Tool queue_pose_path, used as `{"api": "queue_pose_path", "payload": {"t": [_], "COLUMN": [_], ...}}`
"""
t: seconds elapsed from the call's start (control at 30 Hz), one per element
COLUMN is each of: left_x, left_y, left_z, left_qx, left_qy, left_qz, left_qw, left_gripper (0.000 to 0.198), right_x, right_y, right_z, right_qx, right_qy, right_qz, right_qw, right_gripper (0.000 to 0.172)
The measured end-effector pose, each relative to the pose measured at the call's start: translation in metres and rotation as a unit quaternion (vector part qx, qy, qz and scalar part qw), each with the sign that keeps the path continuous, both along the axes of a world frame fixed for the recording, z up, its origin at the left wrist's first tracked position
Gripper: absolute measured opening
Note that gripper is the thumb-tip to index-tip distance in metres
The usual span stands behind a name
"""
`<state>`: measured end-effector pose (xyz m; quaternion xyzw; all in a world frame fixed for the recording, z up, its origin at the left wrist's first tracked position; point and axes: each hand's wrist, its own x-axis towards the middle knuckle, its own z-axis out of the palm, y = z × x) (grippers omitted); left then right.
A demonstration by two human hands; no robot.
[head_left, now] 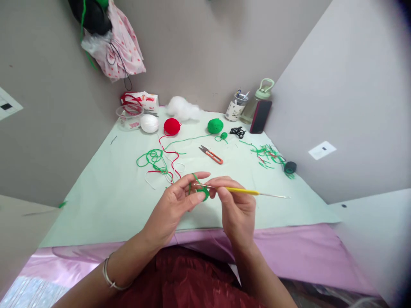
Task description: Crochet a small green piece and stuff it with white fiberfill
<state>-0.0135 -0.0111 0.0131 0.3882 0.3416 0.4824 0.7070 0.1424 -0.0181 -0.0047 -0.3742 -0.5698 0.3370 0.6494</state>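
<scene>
My left hand (175, 205) pinches a small green crochet piece (203, 194), with green yarn looped over its raised forefinger. My right hand (236, 207) grips a yellow-handled crochet hook (244, 191) whose metal end points right and whose working tip sits in the green piece. Both hands hover above the near edge of the pale green table (105, 201). A green strand runs from the work back toward loose green yarn (154, 159) and a green yarn ball (215, 125).
On the table lie a red yarn ball (172, 126), a white ball (149, 123), white stuffing (183, 108), orange-handled snips (210, 154), green yarn scraps (268, 154), a pen cup (236, 107), a bottle (258, 100) and a phone (260, 116). A bag (118, 47) hangs on the wall.
</scene>
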Motion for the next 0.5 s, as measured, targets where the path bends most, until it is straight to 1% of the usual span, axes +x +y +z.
{"api": "queue_pose_path", "payload": {"t": [0.07,0.13,0.2,0.27,0.33,0.4,0.43,0.5], "left_x": [-0.002,-0.004,-0.006,-0.008,-0.008,-0.007,-0.007,-0.005], "left_y": [0.000,0.000,0.000,0.000,-0.001,-0.001,-0.002,-0.004], "left_z": [0.000,0.000,0.000,0.000,-0.002,-0.004,-0.005,-0.005], "left_qx": [0.001,0.003,0.006,0.007,0.016,0.035,0.047,0.073], "left_qy": [0.008,0.014,0.023,0.028,0.037,0.062,0.082,0.126], "left_qz": [-0.005,-0.003,-0.001,0.003,0.006,0.014,0.023,0.058], "left_qw": [1.000,1.000,1.000,1.000,0.999,0.997,0.995,0.988], "left_gripper": [0.035,0.035,0.035,0.034,0.033,0.033,0.032,0.031], "right_x": [0.002,0.004,0.006,0.007,0.007,0.008,0.008,0.007], "right_y": [0.001,0.002,0.002,0.000,-0.004,-0.008,-0.009,-0.011], "right_z": [0.000,0.000,0.001,0.003,0.005,0.007,0.007,0.006], "right_qx": [-0.026,-0.044,-0.044,-0.031,-0.008,0.032,0.061,0.133], "right_qy": [0.022,0.044,0.050,0.032,-0.011,-0.079,-0.123,-0.214], "right_qz": [-0.005,0.003,0.012,0.014,0.002,-0.017,-0.025,-0.043], "right_qw": [0.999,0.998,0.998,0.999,1.000,0.996,0.990,0.967], "right_gripper": [0.017,0.020,0.023,0.023,0.022,0.021,0.021,0.023]}}
